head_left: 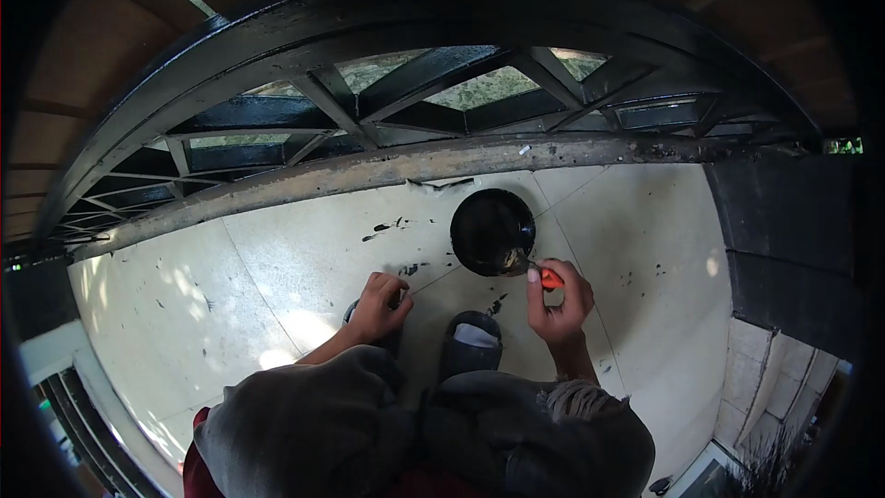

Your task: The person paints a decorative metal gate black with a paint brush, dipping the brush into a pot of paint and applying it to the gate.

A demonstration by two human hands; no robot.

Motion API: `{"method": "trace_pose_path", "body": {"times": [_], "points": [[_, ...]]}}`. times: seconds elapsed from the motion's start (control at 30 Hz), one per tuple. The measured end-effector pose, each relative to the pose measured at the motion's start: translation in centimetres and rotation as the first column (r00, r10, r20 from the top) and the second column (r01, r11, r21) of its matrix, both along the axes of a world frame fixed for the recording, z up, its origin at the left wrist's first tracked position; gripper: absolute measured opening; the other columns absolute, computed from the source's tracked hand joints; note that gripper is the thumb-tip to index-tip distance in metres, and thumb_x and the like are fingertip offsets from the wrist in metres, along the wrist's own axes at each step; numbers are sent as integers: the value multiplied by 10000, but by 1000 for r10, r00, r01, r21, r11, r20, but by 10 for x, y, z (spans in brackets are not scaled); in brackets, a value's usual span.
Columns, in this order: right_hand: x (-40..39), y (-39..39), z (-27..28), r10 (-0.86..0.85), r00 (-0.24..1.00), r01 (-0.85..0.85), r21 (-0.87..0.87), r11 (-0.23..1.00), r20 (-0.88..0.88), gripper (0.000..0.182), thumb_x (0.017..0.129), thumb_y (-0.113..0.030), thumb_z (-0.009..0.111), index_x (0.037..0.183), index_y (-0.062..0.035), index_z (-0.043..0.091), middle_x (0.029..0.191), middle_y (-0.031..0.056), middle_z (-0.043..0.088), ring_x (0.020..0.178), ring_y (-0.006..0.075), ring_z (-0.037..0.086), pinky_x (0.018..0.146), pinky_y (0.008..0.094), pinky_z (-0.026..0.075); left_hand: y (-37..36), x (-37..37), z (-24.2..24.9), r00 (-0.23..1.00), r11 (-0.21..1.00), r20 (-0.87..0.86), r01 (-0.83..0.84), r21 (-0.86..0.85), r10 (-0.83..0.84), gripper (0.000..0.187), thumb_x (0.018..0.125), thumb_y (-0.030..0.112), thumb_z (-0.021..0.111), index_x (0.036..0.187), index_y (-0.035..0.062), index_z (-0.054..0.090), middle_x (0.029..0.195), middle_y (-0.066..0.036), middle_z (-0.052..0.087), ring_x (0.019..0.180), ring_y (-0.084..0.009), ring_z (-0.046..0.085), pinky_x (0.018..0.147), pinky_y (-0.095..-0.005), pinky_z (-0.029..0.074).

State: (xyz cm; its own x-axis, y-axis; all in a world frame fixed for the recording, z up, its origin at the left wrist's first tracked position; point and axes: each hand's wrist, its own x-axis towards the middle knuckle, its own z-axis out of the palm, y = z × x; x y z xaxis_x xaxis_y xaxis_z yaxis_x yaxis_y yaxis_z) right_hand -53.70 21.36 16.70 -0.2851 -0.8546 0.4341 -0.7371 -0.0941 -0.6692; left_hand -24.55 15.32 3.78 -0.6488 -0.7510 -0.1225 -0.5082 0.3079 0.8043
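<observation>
A round black container (487,221) with dark contents stands on the tiled floor. My right hand (562,304) grips the orange handle of a brush (551,278) at the container's lower right side. The brush's far end reaches to the container's inner edge; its tip is hard to make out against the dark contents. My left hand (377,306) hangs above my left foot with its fingers curled; whether anything is in them is hidden.
A black metal lattice (359,120) curves across the top, above a worn ledge (369,171). Dark smears mark the floor tiles (295,249). My sandalled foot (474,337) is below the container. Dark panels (784,231) and pale blocks (747,360) stand at the right.
</observation>
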Motion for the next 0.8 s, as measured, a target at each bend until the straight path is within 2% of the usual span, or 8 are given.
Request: {"method": "trace_pose_path", "body": {"times": [0.1, 0.17, 0.2, 0.3, 0.43, 0.53, 0.63, 0.8], "points": [[-4, 0, -2, 37, 999, -34, 97, 995, -26, 213, 799, 14, 785, 967, 33, 654, 761, 116, 677, 603, 215, 650, 564, 307, 518, 1, 1, -4, 996, 996, -89, -33, -86, 25, 175, 806, 56, 721, 961, 28, 645, 810, -113, 598, 769, -273, 611, 714, -391, 510], [5, 6, 10, 21, 1000, -19, -98, 995, 18, 214, 815, 7, 782, 989, 24, 660, 764, 112, 671, 599, 217, 644, 563, 305, 514, 8, 4, -1, 986, 989, -113, -110, 99, 121, 164, 814, 37, 726, 954, 16, 642, 805, -112, 593, 678, -240, 612, 627, -348, 509], [4, 5, 5, -7, 1000, 9, -109, 994, 17, 201, 822, 20, 769, 990, 26, 659, 777, 118, 672, 605, 214, 645, 556, 299, 513, 7, 6, -1, 990, 996, -107, -85, 30, 88, 165, 828, 6, 719, 985, 11, 667, 836, -108, 627, 685, -194, 659, 617, -305, 526], [-4, -1, -5, 12, 1000, -10, 88, 996, -14, 215, 812, 29, 766, 997, 35, 657, 778, 123, 669, 607, 212, 642, 552, 301, 511, 6, 4, 0, 991, 997, -111, -81, -15, 79, 163, 830, 10, 722, 983, 10, 668, 829, -109, 619, 685, -196, 652, 619, -310, 522], [3, 0, 2, -33, 997, 41, -122, 992, 67, 239, 817, 19, 771, 1028, 38, 660, 763, 120, 655, 605, 220, 635, 550, 314, 501, 5, 5, 1, 990, 997, -117, -75, -1, 75, 167, 826, 14, 726, 983, 10, 668, 818, -107, 609, 671, -205, 642, 612, -309, 517], [-1, 0, -3, 34, 998, -39, 85, 996, 54, 191, 833, 20, 741, 1007, 18, 663, 835, 136, 678, 670, 220, 642, 590, 300, 491, 2, 2, -1, 995, 998, -82, -64, 2, 64, 169, 829, 18, 729, 987, 10, 669, 808, -106, 601, 661, -211, 633, 607, -309, 512], [1, 5, 3, 37, 998, -32, -100, 994, 48, 192, 826, 29, 737, 1004, 17, 664, 829, 136, 675, 664, 225, 638, 581, 302, 484, 5, 4, 1, 994, 999, -94, -54, -3, 54, 166, 834, 19, 727, 990, 13, 671, 810, -106, 604, 663, -211, 635, 604, -312, 511], [-6, 5, -7, 23, 1000, -24, -17, 1000, -16, 237, 822, 10, 770, 1031, 35, 662, 789, 119, 660, 628, 220, 646, 551, 304, 502, 4, 2, 1, 994, 997, -75, -76, 23, 77, 161, 839, 30, 735, 985, 14, 670, 814, -107, 614, 669, -199, 639, 599, -311, 505]]}}
